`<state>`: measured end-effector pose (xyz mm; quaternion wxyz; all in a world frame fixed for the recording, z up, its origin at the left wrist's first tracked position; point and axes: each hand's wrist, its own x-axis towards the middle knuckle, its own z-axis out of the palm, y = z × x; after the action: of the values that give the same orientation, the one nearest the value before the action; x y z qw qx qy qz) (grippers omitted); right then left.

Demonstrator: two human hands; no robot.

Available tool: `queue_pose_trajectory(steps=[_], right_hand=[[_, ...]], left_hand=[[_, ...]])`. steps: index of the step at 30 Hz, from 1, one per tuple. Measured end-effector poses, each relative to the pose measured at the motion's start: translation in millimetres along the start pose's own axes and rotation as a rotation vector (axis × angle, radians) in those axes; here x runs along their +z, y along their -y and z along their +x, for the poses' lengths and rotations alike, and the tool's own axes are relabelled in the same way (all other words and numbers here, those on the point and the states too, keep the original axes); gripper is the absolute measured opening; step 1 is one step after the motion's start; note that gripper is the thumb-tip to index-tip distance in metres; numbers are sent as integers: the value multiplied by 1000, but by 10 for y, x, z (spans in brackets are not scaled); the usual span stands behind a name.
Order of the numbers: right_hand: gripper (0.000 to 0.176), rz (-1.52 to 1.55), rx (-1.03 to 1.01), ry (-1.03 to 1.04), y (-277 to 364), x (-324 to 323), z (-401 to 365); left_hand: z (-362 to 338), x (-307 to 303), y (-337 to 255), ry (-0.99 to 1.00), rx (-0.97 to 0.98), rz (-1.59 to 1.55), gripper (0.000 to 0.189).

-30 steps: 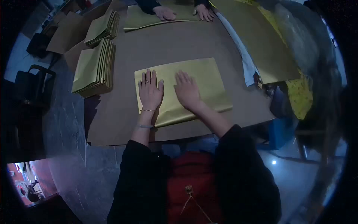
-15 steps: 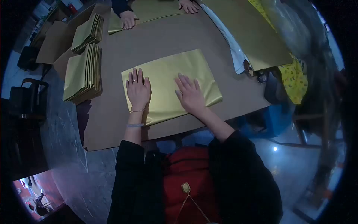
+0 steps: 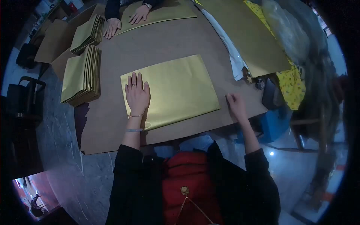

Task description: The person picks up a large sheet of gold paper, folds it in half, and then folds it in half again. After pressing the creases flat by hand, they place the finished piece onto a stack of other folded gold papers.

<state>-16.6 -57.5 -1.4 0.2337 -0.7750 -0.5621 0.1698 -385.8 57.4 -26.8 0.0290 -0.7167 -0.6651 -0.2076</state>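
Note:
A folded gold paper sheet [image 3: 180,88] lies flat on the brown cardboard-covered table [image 3: 168,41] in front of me. My left hand [image 3: 137,95] presses flat on the sheet's left part, fingers spread, a ring and bracelets showing. My right hand [image 3: 236,105] is off the sheet, resting on the bare cardboard to its right near the table's front edge, fingers loosely curled with nothing in them.
Two stacks of folded gold sheets [image 3: 80,73] [image 3: 88,33] sit at the table's left. Another person's hands [image 3: 125,20] rest on a gold sheet [image 3: 165,13] at the far side. Large gold sheets [image 3: 255,41], white paper and yellow patterned plastic [image 3: 294,84] lie right.
My right hand slid off the gold sheet to the right onto the bare cardboard. My left hand stayed pressed on the sheet. The other person's hands shifted left.

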Motion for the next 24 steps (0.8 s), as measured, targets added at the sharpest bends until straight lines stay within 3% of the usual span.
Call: queue_pose_trajectory(steps=[2, 9, 11, 13, 14, 17, 18, 22, 23, 24], right_hand=[[34, 150, 51, 204, -26, -25, -121], [43, 134, 210, 364, 171, -122, -122], [43, 266, 252, 374, 97, -59, -76], [42, 106, 230, 528, 333, -217, -74], [42, 58, 154, 428, 219, -103, -80], [42, -30, 40, 400, 120, -50, -45], [36, -70, 190, 498, 229, -108, -20], [33, -163, 94, 629, 268, -228, 126], [33, -164, 88, 627, 211, -222, 152], [29, -350, -71, 477, 161, -245, 183]], left_hand=[[9, -17, -8, 17, 0, 16, 48], [-1, 8, 3, -51, 29, 13, 47], [0, -25, -20, -36, 18, 5, 47], [0, -3, -1, -39, 27, 9, 47], [-5, 8, 8, -47, 35, 7, 47], [5, -3, 9, -47, 38, 4, 47], [1, -19, -9, -43, 28, 20, 47], [2, -11, -6, -49, 35, 25, 46], [5, -17, -5, -55, 32, 27, 46], [4, -15, -3, -60, 37, 20, 47]])
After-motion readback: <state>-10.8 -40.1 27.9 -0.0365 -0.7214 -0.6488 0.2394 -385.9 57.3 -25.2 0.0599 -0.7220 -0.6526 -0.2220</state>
